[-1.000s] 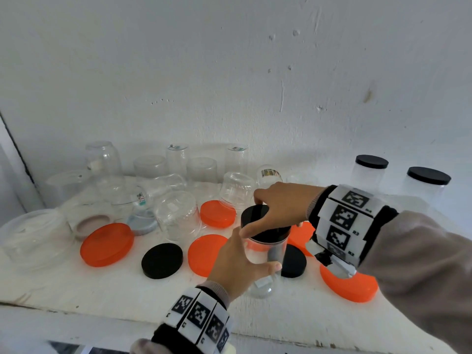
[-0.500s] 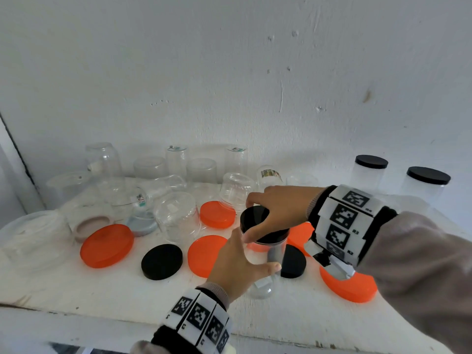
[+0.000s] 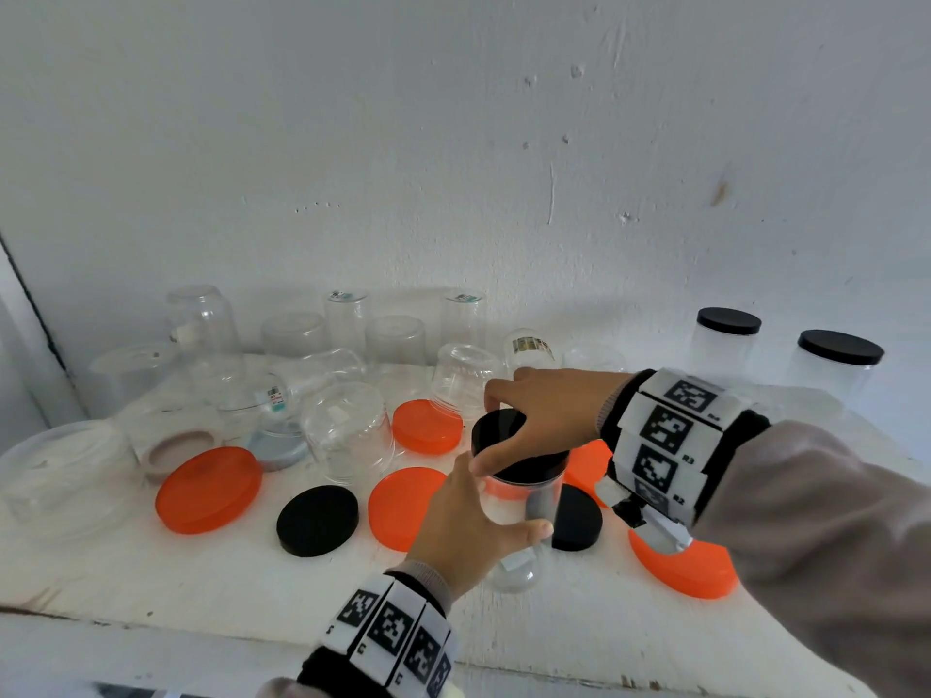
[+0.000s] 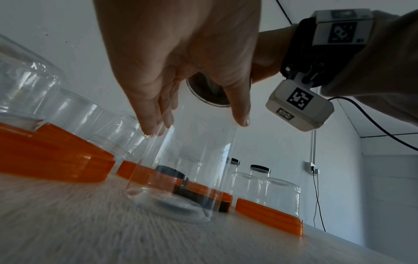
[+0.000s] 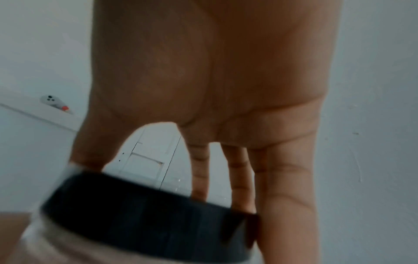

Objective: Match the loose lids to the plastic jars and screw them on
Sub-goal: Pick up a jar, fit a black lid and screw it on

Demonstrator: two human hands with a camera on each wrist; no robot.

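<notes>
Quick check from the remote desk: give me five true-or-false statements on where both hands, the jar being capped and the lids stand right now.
1. The left hand grips the clear jar by its side. True.
2. The right hand holds an orange lid on that jar. False: its fingers grip a black lid on the jar's mouth.
3. Two jars with black lids stand at the far right, by the wall. True.
4. The jar in hand lies on its side. False: it stands upright on the white shelf.
5. No loose black lid remains. False: a loose black lid lies left of the held jar.
</notes>
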